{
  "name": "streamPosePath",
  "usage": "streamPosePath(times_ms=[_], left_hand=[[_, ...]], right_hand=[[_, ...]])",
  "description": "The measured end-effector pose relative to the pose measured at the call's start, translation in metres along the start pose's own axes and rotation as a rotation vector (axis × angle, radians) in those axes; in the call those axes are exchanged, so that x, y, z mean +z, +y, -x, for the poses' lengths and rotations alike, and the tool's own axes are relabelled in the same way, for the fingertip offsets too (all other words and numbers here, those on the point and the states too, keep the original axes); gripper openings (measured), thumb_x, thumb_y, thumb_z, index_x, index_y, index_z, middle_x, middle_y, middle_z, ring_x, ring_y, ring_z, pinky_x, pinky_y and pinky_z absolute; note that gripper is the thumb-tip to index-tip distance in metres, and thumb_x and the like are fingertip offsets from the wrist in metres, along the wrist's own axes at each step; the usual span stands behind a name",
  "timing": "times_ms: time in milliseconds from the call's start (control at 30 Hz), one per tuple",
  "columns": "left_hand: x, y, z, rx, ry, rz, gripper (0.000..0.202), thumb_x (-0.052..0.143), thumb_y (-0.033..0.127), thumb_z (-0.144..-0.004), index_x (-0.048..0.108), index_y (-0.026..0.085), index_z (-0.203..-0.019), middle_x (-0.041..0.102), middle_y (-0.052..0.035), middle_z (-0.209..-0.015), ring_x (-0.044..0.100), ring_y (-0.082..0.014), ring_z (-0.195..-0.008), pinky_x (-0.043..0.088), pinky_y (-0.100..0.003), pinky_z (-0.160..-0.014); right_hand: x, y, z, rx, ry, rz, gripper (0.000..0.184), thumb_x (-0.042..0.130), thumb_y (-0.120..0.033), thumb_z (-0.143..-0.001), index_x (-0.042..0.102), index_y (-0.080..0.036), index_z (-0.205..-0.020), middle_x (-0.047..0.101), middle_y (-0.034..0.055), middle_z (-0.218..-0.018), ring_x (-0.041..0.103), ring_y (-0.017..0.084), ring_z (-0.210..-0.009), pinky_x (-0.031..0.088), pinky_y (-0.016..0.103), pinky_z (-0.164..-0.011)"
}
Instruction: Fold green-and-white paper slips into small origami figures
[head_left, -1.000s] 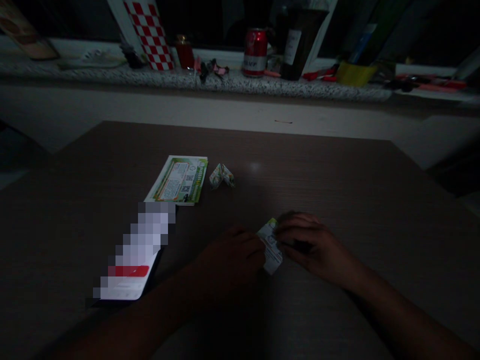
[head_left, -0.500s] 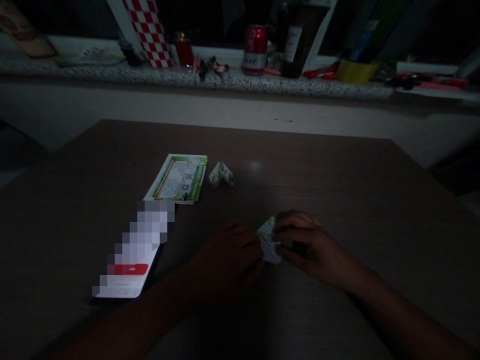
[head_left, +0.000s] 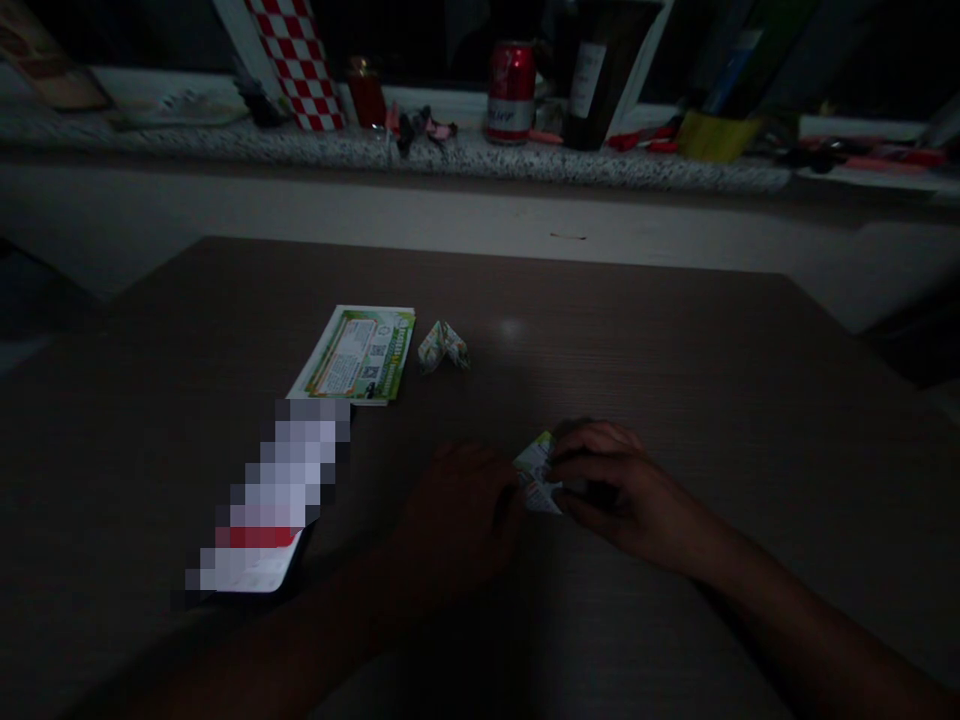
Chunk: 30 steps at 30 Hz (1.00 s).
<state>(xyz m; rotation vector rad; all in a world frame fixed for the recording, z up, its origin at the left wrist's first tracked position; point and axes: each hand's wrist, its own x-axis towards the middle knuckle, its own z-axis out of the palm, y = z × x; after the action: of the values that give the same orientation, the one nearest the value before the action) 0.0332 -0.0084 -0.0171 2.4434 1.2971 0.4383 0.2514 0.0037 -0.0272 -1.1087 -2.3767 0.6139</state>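
Observation:
A small folded piece of printed paper [head_left: 536, 463], white with green, lies between my hands on the dark wooden table [head_left: 675, 350]. My right hand [head_left: 619, 485] pinches its right side between thumb and fingers. From the left, my left hand [head_left: 472, 505] has its curled fingers closed at the paper's left edge; the fingertips are in deep shadow. Farther back stands a finished-looking folded paper piece [head_left: 444, 347] with two peaks. Beside it lies a stack of green-and-white printed leaflets [head_left: 360, 355].
A lit phone [head_left: 274, 500], its screen partly blurred, lies left of my left forearm. Behind the table, a speckled stone sill [head_left: 450, 158] holds a red can [head_left: 511, 92], a dark cup [head_left: 592, 80], a red-and-white checkered container [head_left: 296, 65] and several small items.
The paper's lower flap, which stuck out toward me between my hands, is now folded in, so the piece looks shorter. My left hand has shifted slightly; my right hand stays nearly still.

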Motion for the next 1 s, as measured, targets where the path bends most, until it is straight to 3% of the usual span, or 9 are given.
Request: streamPosePath(times_ms=[167,300,600,1000], left_hand=[[-0.001,0.006,-0.003,-0.062,-0.034,-0.079,0.017,0.049,0.021,-0.087,0.062,0.016,-0.077,0.066,-0.0055,-0.078,0.057,-0.0205,-0.072,0.04,-0.038,-0.073],[-0.003,0.006,-0.006,-0.101,-0.089,-0.072,0.019,0.049,0.023,-0.086,0.063,0.016,-0.076,0.067,-0.0054,-0.078,0.059,-0.0209,-0.074,0.04,-0.038,-0.074],[-0.008,0.008,-0.012,-0.182,-0.162,-0.055,0.021,0.049,0.027,-0.086,0.064,0.016,-0.076,0.069,-0.0061,-0.077,0.062,-0.0217,-0.074,0.042,-0.038,-0.074],[-0.008,0.007,-0.015,-0.173,-0.188,-0.123,0.024,0.047,0.029,-0.087,0.065,0.016,-0.077,0.07,-0.0081,-0.079,0.064,-0.0228,-0.073,0.044,-0.037,-0.073]], right_hand=[[-0.002,-0.004,-0.002,0.023,-0.037,-0.018,0.013,0.061,-0.019,-0.087,0.069,-0.025,-0.096,0.065,0.0031,-0.101,0.056,0.021,-0.105,0.039,0.042,-0.094],[0.0,-0.003,-0.002,0.033,-0.023,-0.02,0.01,0.066,-0.027,-0.085,0.07,-0.026,-0.095,0.065,0.0026,-0.103,0.056,0.022,-0.107,0.038,0.043,-0.096],[0.003,0.001,0.001,0.052,-0.012,-0.02,0.017,0.071,-0.025,-0.081,0.07,-0.027,-0.097,0.064,0.0028,-0.108,0.055,0.023,-0.109,0.038,0.044,-0.098],[0.005,0.0,0.003,0.053,0.014,-0.006,0.024,0.075,-0.02,-0.076,0.07,-0.027,-0.098,0.065,0.0025,-0.108,0.055,0.024,-0.11,0.037,0.045,-0.097]])
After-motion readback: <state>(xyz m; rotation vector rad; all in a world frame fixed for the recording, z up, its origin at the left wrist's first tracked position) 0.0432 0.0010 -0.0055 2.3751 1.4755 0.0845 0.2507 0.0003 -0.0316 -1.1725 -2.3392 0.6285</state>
